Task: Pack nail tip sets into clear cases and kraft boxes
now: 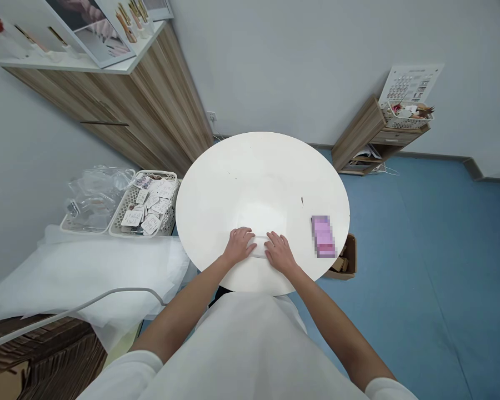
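Note:
A small white rectangular piece, perhaps a flat box or folded sheet, lies near the front edge of the round white table. My left hand has its curled fingers and thumb on the left end of it. At the right end, my right hand grips it in the same way. White on white, its exact kind is hard to make out, and the hands cover both of its ends.
A pixelated pink-purple rectangle lies on the table's right side, with a small dark mark behind it. Left of the table stand a basket of white cards and plastic bags. A cardboard box sits below right.

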### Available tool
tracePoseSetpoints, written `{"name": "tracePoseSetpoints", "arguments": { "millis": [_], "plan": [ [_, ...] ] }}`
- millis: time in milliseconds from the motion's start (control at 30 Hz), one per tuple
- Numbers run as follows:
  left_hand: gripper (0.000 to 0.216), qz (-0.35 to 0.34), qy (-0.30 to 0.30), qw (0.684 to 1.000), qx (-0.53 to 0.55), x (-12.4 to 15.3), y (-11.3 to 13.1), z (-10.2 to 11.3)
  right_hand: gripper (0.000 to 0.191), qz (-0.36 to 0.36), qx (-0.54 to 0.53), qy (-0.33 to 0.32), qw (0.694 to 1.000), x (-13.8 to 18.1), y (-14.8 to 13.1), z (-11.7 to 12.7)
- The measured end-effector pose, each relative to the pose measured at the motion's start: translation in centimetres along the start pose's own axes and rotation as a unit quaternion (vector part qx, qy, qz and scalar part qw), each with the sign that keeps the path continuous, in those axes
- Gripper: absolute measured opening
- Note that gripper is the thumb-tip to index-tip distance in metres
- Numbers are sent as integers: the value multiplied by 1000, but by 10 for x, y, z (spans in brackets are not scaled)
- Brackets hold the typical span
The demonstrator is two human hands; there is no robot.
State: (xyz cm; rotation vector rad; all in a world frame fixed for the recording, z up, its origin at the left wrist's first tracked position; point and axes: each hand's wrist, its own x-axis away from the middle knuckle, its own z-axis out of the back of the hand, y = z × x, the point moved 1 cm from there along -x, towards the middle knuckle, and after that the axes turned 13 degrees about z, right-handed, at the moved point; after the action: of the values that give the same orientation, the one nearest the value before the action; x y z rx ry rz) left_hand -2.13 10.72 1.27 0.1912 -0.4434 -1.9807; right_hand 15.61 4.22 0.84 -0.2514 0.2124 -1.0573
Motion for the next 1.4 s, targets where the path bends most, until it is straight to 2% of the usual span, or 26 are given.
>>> {"name": "tracePoseSetpoints", "arguments": {
  "millis": [67,167,367,533,633,733,900,1033,1167,1300,1400],
  "plan": [
    [39,-61,-42,997,-6,8,2,-3,29,11,-21,-30,999,0,-5,-3],
    [56,-78,-85,993,-17,13,2,-8,39,-3,-37,-51,998,-1,-6,-9],
    [50,-79,-111,991,-12,15,3,-9,32,-15,-75,-42,996,5,-8,-12],
    [51,-99,-138,985,25,28,9,-6,39,-33,-162,-46,985,27,-14,-13],
    [50,-87,-151,983,58,33,14,-3,49,-47,-220,-50,973,37,-15,-6],
    [44,-52,-178,979,89,29,19,4,50,-61,-254,-48,964,38,-10,6],
    [38,21,-191,973,131,9,19,13,36,-108,-237,-42,964,13,9,23],
    [37,109,-159,964,184,-3,8,11,38,-168,-238,-70,954,-11,25,23],
    [28,220,-102,941,234,-8,-7,4,37,-208,-233,-39,949,-20,35,16],
    [16,312,-63,927,197,-11,-18,-2,36,-246,-216,-17,945,-18,38,7],
    [8,333,-60,927,163,-10,-22,-6,36,-255,-200,-1,946,-17,38,2]
  ]
}}
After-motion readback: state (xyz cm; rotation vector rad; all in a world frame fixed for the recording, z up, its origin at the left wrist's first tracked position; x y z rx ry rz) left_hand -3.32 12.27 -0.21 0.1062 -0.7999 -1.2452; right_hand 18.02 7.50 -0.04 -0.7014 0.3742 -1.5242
